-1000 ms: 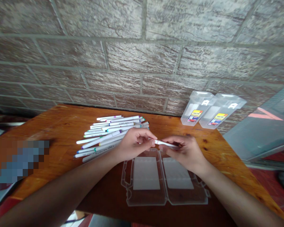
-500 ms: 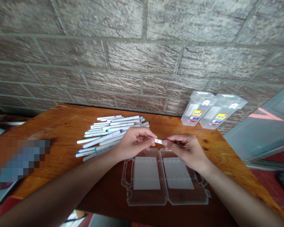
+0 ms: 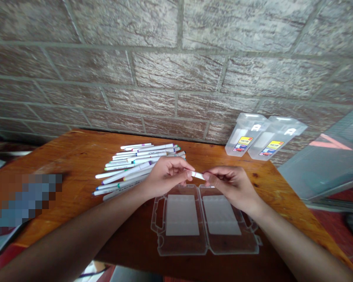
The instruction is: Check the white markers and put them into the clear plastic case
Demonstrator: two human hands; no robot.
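Note:
My left hand [image 3: 167, 177] and my right hand [image 3: 232, 185] meet above an open clear plastic case [image 3: 206, 223] that lies flat on the wooden table [image 3: 76, 156]. Both pinch one white marker [image 3: 198, 175] between them, the left hand at one end and the right hand closed around the rest of it. Only a short white stretch with a thin red band shows between the fingertips. A pile of several white markers [image 3: 138, 164] with coloured caps lies just left of my left hand.
Two closed clear marker cases [image 3: 263, 137] with yellow labels lean against the brick wall at the back right. A blurred-out patch covers the table's left edge. A grey slanted panel [image 3: 326, 160] rises beyond the table's right edge.
My right hand has slid along the marker toward my left hand, so less of the white barrel shows. Both hands stay above the open case.

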